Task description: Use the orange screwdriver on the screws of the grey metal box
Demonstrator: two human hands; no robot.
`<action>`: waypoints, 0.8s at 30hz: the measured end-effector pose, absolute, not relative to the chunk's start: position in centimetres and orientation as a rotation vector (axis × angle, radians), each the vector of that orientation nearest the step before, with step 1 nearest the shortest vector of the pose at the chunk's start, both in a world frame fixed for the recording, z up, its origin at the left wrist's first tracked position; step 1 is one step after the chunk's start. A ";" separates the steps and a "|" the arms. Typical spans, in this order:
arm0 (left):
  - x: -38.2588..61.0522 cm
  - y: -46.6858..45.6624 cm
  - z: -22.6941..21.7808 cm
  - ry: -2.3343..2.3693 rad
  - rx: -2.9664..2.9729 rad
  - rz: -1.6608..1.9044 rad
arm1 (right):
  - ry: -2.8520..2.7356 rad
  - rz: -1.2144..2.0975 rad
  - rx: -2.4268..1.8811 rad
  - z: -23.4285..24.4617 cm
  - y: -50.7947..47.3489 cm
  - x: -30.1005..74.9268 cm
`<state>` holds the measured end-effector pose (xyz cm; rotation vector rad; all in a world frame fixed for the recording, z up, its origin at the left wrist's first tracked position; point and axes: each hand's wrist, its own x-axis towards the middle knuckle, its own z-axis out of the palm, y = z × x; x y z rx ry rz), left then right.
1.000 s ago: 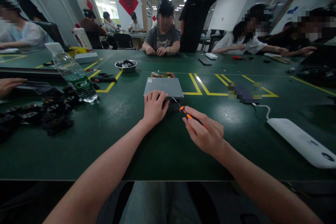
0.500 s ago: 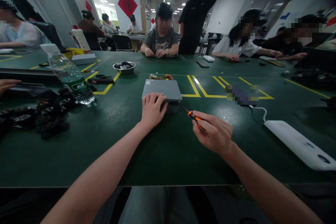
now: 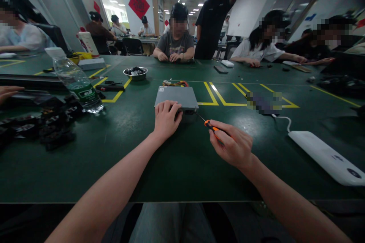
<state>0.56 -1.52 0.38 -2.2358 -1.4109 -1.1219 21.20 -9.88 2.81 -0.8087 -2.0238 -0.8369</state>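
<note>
A grey metal computer power supply [image 3: 178, 96] lies on the green table in front of me, its bundle of coloured wires [image 3: 175, 83] at the far side. My left hand [image 3: 167, 118] grips its near left edge, fingers over the top and thumb against the front by the socket. In my right hand [image 3: 231, 142] is an orange and black screwdriver [image 3: 212, 125], pinched by the handle. Its thin shaft points left and away, the tip at the near right corner of the power supply. Whether the tip sits in a screw is too small to tell.
To the left stand a tilted-looking water bottle [image 3: 76, 81] and a pile of black cables [image 3: 54, 123]. A metal bowl [image 3: 135, 74] of small parts is farther back. On the right, a white power bank [image 3: 325, 155] is wired to a phone [image 3: 262, 103]. Other people sit around the table.
The screwdriver tip has shifted very slightly toward the power supply's near right corner. My left hand stays on the power supply. A standing person in the background has raised an arm higher.
</note>
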 end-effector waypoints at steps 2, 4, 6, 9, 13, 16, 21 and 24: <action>0.6 -1.6 0.4 -1.411 -2.234 -1.121 | -2.048 -0.871 -0.835 2.8 -10.1 20.9; 0.6 -1.6 0.4 -1.414 -2.231 -1.122 | -2.071 -0.908 -0.842 2.8 -10.4 20.4; 0.6 -1.6 0.4 -1.416 -2.225 -1.125 | -2.085 -0.916 -0.853 2.7 -10.8 19.8; 0.6 -1.5 0.3 -1.415 -2.225 -1.130 | -2.128 -0.917 -0.873 2.6 -11.4 18.8; 0.5 -1.6 0.3 -1.402 -2.237 -1.134 | -2.197 -1.024 -0.841 2.6 -11.7 18.6; 0.4 -1.7 0.3 -1.389 -2.250 -1.125 | -2.129 -1.082 -0.886 2.6 -11.7 19.1; 0.3 -1.9 0.5 -1.348 -2.286 -1.104 | -2.098 -1.005 -0.914 2.8 -11.5 19.2; 0.2 -2.0 0.5 -1.302 -2.310 -1.097 | -2.164 -0.967 -0.840 2.7 -11.4 19.0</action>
